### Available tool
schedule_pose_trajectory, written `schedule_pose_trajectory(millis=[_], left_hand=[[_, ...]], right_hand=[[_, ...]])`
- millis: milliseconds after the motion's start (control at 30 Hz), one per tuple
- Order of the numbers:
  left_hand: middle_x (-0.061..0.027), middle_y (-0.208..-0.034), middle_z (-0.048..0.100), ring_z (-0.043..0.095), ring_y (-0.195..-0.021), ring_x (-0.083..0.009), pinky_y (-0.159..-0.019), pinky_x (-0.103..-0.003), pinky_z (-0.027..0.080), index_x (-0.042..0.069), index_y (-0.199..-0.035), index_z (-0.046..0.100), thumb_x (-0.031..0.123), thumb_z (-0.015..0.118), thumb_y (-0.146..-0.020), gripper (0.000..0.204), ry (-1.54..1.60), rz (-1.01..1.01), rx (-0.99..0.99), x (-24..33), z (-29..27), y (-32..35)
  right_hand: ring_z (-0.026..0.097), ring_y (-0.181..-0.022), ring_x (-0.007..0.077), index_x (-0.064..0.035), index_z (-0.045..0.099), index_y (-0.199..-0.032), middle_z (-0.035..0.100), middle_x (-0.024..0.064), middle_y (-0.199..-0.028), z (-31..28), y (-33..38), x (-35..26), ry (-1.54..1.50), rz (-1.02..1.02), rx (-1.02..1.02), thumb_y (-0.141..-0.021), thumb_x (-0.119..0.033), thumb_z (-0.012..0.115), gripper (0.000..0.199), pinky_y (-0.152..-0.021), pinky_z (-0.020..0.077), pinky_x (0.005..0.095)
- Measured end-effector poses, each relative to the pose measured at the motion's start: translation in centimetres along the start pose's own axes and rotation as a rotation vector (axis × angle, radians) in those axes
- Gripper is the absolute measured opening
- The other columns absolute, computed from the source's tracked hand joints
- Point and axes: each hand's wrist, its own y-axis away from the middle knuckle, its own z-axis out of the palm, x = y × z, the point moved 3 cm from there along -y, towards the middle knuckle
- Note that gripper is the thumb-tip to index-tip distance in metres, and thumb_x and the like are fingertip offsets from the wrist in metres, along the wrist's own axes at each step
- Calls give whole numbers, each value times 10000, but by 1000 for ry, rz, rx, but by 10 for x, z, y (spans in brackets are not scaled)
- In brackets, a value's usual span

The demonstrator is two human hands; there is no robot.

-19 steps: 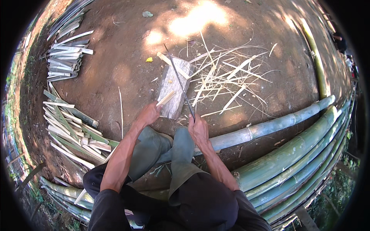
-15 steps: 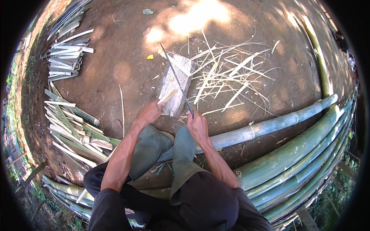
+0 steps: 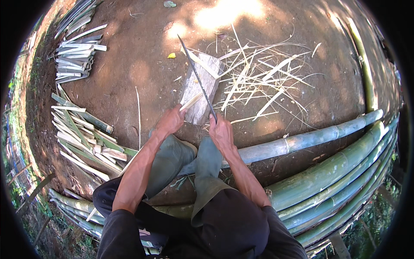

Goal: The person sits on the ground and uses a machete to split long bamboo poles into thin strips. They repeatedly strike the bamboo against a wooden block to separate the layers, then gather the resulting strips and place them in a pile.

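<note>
My right hand (image 3: 221, 133) is closed round the handle of a long dark-bladed machete (image 3: 195, 71), its tip pointing up and to the left. A short pale bamboo strip (image 3: 191, 102) is gripped in my left hand (image 3: 172, 120); its far end leans over the near part of a weathered wooden block (image 3: 198, 93). The blade crosses above the block, close to the strip's far end; whether they touch I cannot tell. A thin pale shaving lies across the block's far end.
Pale bamboo shavings (image 3: 264, 80) are scattered right of the block. Split bamboo strips (image 3: 82, 134) lie heaped at the left, with stacked strips (image 3: 76, 60) farther up. A bamboo pole (image 3: 293, 144) runs behind my boots (image 3: 170, 162); several green bamboo poles (image 3: 327, 181) lie at the right.
The view has shifted slightly. The machete still slants over the block, and the strip stays in my left hand, its far end now nearer the blade.
</note>
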Motion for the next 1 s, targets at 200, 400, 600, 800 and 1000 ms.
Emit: schedule_pose_trajectory(millis=[200, 400, 600, 800, 1000], left_hand=[[-329, -910, 619, 586, -890, -515, -761, -571, 440, -11, -1129, 541, 266, 468, -974, 326, -12, -27, -21, 7, -3, 1], [-326, -911, 621, 590, -899, -511, -768, -571, 445, -10, -1140, 534, 276, 467, -975, 337, 13, -61, -28, 1, -3, 4], [-316, -895, 628, 598, -888, -504, -769, -577, 440, -8, -1138, 535, 294, 466, -977, 349, -6, -25, -11, -5, 7, -2], [-311, -849, 624, 603, -845, -503, -746, -575, 441, -13, -1095, 530, 302, 455, -982, 343, 44, -42, -9, -8, 1, 4], [-298, -847, 625, 596, -841, -502, -741, -568, 441, -10, -1086, 528, 290, 450, -982, 327, -42, -10, -8, -4, 6, -2]], right_hand=[[614, -720, 479, 59, 600, -846, 611, 314, -766, 4, 13, 25, 37, 82, -56, -957, -237, 494, 333, -646, 480, 531], [617, -724, 484, 64, 598, -849, 609, 327, -766, -6, 5, -6, -71, -5, 19, -955, -238, 494, 336, -648, 482, 538], [607, -705, 491, 60, 605, -843, 610, 316, -748, 13, 13, 40, 36, 76, -36, -950, -233, 504, 328, -633, 476, 530], [604, -726, 502, 68, 619, -876, 600, 331, -741, -2, 4, -5, -80, 20, 0, -946, -226, 503, 324, -654, 478, 535], [603, -723, 492, 55, 603, -834, 606, 308, -749, 13, 12, 40, 23, 73, -42, -947, -223, 503, 317, -638, 469, 529]])
